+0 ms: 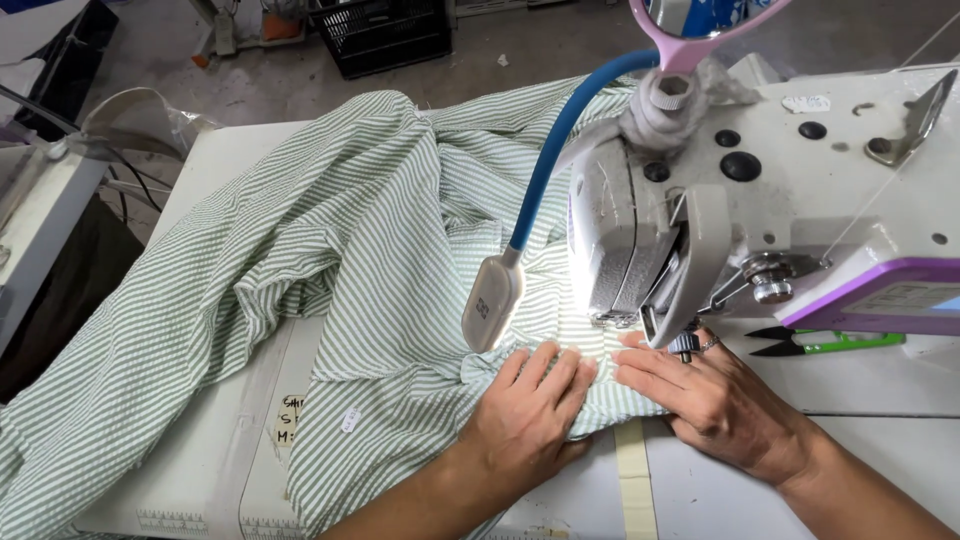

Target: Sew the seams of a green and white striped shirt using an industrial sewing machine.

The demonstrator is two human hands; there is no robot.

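Head view: left hand [528, 415] laid flat, fingers spread, pressed on green striped fabric [330, 250]; nothing gripped. Right hand [705, 395] laid flat beside it, fingertips on fabric edge under sewing machine [790, 190]. Thread snips [815, 342] seen right. Lamp [492, 302] lit above fabric. Black crate [385, 35] seen far.

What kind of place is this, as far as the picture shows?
Probably a garment sewing workshop: an industrial sewing machine with a gooseneck lamp, both hands flat on striped green fabric, and thread snips beside.
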